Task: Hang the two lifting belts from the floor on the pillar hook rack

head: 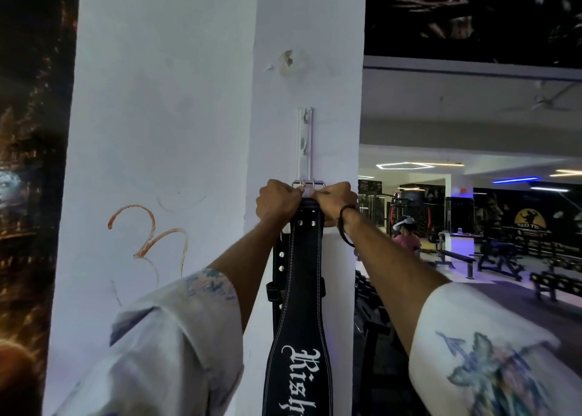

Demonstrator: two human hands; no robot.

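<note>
A black leather lifting belt (303, 289) with white gothic lettering hangs straight down the white pillar (163, 132). Its metal buckle (308, 183) sits at the bottom of the white vertical hook rack (304, 141). My left hand (277, 202) and my right hand (334, 201) both grip the belt's top end just below the buckle, one on each side. A second black belt (279, 274) with metal studs hangs behind and left of the first, mostly hidden.
The rack's upper hooks are bare. A red scribble (148, 236) marks the pillar's left face. To the right the gym floor opens out, with benches (456, 259), racks and a seated person (406, 236) in the distance.
</note>
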